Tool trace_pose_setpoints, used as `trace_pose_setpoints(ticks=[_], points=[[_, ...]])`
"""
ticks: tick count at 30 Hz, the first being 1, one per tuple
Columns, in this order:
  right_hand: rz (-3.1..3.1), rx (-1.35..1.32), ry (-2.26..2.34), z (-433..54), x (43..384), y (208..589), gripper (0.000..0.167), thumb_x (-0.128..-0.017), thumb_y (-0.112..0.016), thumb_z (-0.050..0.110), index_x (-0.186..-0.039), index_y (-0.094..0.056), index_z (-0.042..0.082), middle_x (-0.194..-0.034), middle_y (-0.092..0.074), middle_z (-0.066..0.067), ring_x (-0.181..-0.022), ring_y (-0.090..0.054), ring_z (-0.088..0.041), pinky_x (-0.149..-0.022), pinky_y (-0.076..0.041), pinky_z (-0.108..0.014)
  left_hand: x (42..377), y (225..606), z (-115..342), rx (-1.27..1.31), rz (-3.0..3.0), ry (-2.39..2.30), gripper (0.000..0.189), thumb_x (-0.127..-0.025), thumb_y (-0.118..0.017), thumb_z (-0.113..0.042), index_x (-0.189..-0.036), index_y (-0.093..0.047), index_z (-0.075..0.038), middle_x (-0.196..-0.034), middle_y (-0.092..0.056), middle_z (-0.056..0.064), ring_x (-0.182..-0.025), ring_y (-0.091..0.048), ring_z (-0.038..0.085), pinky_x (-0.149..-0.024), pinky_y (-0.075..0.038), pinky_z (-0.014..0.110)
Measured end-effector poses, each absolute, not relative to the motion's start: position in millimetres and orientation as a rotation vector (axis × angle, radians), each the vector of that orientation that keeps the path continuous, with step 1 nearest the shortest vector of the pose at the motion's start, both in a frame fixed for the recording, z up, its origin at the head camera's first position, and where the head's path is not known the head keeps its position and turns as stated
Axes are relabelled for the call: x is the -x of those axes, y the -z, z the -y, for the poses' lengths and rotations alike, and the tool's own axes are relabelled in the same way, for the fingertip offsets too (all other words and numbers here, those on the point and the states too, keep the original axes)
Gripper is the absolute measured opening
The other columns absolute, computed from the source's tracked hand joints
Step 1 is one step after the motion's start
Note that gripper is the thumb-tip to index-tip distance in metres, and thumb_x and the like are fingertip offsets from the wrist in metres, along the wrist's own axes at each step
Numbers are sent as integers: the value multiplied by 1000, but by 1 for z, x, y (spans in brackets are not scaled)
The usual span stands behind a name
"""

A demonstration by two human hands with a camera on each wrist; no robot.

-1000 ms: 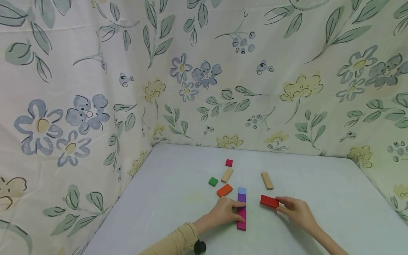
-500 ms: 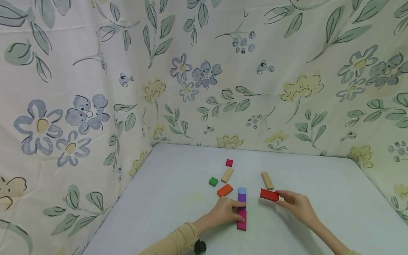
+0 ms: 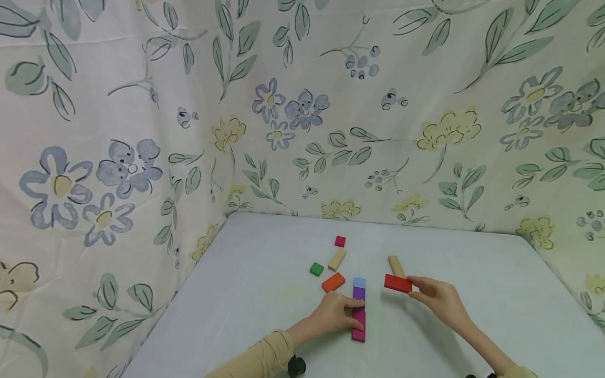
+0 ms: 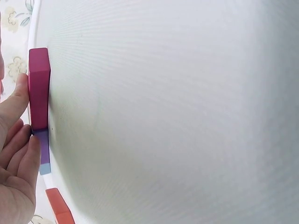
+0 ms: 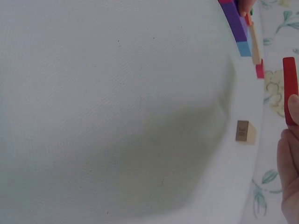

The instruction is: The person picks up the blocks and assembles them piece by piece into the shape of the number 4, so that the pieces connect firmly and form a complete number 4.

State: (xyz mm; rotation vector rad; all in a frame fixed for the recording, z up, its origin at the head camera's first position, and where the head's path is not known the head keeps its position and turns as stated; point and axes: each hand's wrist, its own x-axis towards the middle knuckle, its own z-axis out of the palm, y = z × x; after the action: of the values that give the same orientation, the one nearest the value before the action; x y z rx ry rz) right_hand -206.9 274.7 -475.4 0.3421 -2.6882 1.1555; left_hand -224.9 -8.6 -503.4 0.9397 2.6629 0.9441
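My right hand [image 3: 441,302] pinches one end of a red rectangular block [image 3: 398,283] between thumb and fingers. The block is raised above the table, its long side roughly crosswise. In the right wrist view, the same red block [image 5: 290,88] stands out against the floral cloth. My left hand [image 3: 333,312] rests thumb and index finger on a straight row: magenta block [image 3: 358,335] nearest, then purple block [image 3: 358,294], then light blue block [image 3: 359,283]. From the left wrist view, the thumb touches the magenta block [image 4: 39,93], while another fingertip is by the purple block [image 4: 42,145].
Left of the row lie an orange block [image 3: 333,282], a green cube [image 3: 316,269], a natural wood block [image 3: 337,260] and a small red cube [image 3: 340,241]. Another wood block [image 3: 396,266] lies behind the raised red one. Floral cloth [image 3: 359,131] hangs behind the white table [image 3: 264,262].
My right hand has lifted the red block off the table and moved it slightly away from me and a little left. The left hand and the row have stayed put.
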Motion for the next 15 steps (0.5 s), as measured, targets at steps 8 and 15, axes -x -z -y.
trace_pose_setpoints(ticks=[8,15], points=[[2681,-330,-1201,-273,211,475,41,-81,-72,8,-120,-64,-1,-117,-66,-23,-104,-64,-37,-74,-56,-24,224,501,8,-936,-2671,-930,52,-74,-79,-32,-123,-65,-22,-115,-69,-6,-79,-53,-6,-51,-30,14],[2630,-377,-1166,-268,217,473,39,-80,-74,9,-118,-65,-1,-115,-67,-23,-102,-65,-36,-73,-55,-19,224,502,9,-934,-2660,-942,53,-74,-79,-32,-123,-64,-21,-109,-71,-7,-81,-53,-5,-51,-31,13]])
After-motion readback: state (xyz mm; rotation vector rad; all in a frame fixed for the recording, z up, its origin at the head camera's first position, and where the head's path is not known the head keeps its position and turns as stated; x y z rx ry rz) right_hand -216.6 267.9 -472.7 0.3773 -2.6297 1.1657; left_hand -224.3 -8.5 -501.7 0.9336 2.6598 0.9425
